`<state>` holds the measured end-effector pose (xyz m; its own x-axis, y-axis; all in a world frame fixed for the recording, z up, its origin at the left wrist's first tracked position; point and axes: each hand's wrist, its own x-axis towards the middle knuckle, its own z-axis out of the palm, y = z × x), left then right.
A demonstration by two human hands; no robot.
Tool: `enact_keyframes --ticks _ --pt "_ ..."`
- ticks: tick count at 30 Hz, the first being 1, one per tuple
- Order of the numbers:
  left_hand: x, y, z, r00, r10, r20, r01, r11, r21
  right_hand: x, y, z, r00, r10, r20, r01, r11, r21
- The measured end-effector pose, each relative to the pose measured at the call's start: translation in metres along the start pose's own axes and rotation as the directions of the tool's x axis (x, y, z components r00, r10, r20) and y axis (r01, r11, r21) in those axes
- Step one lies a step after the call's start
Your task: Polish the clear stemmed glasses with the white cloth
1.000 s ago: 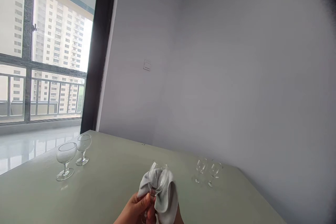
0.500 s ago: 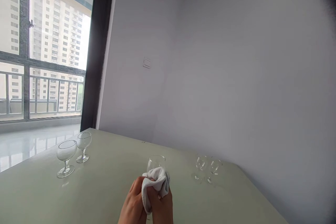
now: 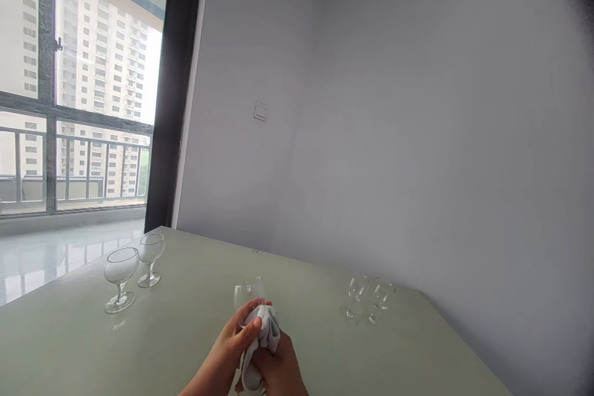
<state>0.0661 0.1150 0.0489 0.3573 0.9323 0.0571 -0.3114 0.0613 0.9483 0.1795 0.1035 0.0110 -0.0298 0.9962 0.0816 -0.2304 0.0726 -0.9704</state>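
A clear stemmed glass (image 3: 248, 292) is between my hands over the near middle of the table, its bowl pointing away from me. My left hand (image 3: 239, 331) is closed round the bowl, the thumb lying against a white cloth (image 3: 268, 325). Bunched in my right hand (image 3: 279, 364), the cloth presses against the glass and hangs down below. Cloth and fingers hide the stem and base of this glass.
Two stemmed glasses (image 3: 121, 269) (image 3: 151, 253) stand upright at the table's left. Another pair of glasses (image 3: 356, 289) (image 3: 381, 297) stands to the right. The pale green table (image 3: 199, 278) meets a grey wall (image 3: 371, 136) behind; a window (image 3: 99, 86) is at left.
Both hands and the glass have shifted slightly left. My left hand has moved up over the bowl, its thumb now on top of the cloth. The standing glasses stay put.
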Motion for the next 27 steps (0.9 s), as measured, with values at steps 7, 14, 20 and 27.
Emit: enact_keyframes --ticks 7,14,20,27 --pt "0.003 -0.005 -0.002 1.000 -0.027 -0.002 0.027 0.984 -0.179 0.001 -0.005 -0.002 0.974 0.165 0.153 -0.184 0.975 0.121" --pt "0.015 -0.010 -0.011 0.995 0.041 -0.093 -0.043 0.999 -0.025 -0.005 -0.050 -0.034 0.996 -0.048 0.078 0.087 0.759 -0.645" --pt "0.021 -0.009 -0.018 0.984 0.000 -0.180 -0.026 0.989 -0.142 -0.007 -0.059 -0.045 0.933 -0.246 0.264 0.322 0.239 -0.916" --pt "0.016 -0.009 -0.011 0.967 -0.199 -0.158 0.083 0.836 -0.542 -0.004 -0.016 -0.012 0.528 -0.663 0.531 0.559 -0.199 -0.805"
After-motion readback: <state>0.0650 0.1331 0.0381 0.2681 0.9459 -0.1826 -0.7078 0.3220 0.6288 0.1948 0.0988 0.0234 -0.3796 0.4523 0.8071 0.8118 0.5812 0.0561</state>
